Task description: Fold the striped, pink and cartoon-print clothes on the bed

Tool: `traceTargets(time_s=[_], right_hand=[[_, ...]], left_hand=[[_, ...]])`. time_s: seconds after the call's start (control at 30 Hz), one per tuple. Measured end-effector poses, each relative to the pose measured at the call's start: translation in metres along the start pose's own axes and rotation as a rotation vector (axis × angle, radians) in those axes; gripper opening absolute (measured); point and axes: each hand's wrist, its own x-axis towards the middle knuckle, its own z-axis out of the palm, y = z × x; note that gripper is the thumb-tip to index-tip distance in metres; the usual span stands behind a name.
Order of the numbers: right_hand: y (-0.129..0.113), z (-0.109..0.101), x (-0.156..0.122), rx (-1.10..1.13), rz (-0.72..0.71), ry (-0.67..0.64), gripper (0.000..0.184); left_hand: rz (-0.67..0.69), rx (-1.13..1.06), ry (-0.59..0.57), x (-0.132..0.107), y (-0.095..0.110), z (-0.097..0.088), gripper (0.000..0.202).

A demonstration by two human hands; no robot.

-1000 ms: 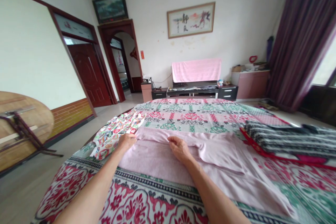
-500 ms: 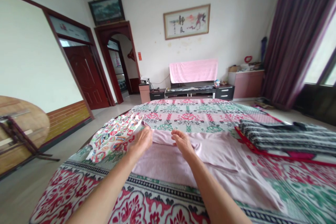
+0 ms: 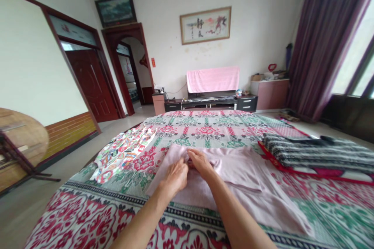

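A pale pink garment [image 3: 233, 171] lies spread on the flower-patterned bedspread [image 3: 204, 124]. My left hand [image 3: 175, 175] rests on its folded left part, fingers curled and pressed on the cloth. My right hand [image 3: 200, 161] sits just beside it, fingers bent and pinching the pink fabric near the fold. The two hands touch each other at the middle of the garment.
A colourful printed cloth [image 3: 122, 151] lies at the left of the bed. A striped folded blanket [image 3: 312, 151] lies at the right. A folded round wooden table [image 3: 20, 140] leans at the far left. A TV stand [image 3: 210, 103] with a pink towel is against the back wall.
My left hand moved right, carrying the garment's left edge inward over itself, and now meets my right hand. The head view shifted slightly right.
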Motion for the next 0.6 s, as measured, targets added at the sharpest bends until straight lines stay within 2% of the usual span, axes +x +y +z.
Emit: traceTargets(time_s=[0.17, 0.33, 0.43, 0.53, 0.6], right_hand=[[-0.011, 0.003, -0.006, -0.001, -0.049, -0.066, 0.02], [-0.019, 0.004, -0.007, -0.035, -0.063, -0.009, 0.046], [-0.017, 0.001, -0.004, 0.002, -0.092, 0.008, 0.049], [-0.011, -0.002, 0.0, 0.05, -0.12, 0.05, 0.045], [-0.006, -0.004, 0.003, 0.03, -0.145, 0.1, 0.039]], left_hand=[[0.044, -0.14, 0.061, 0.001, -0.008, 0.005, 0.049], [0.014, -0.295, 0.22, 0.011, -0.002, 0.005, 0.054], [-0.028, -0.324, 0.288, 0.018, 0.005, 0.004, 0.049], [0.007, -0.348, 0.277, 0.022, 0.011, 0.006, 0.049], [0.034, -0.333, 0.203, 0.021, 0.013, 0.005, 0.051]])
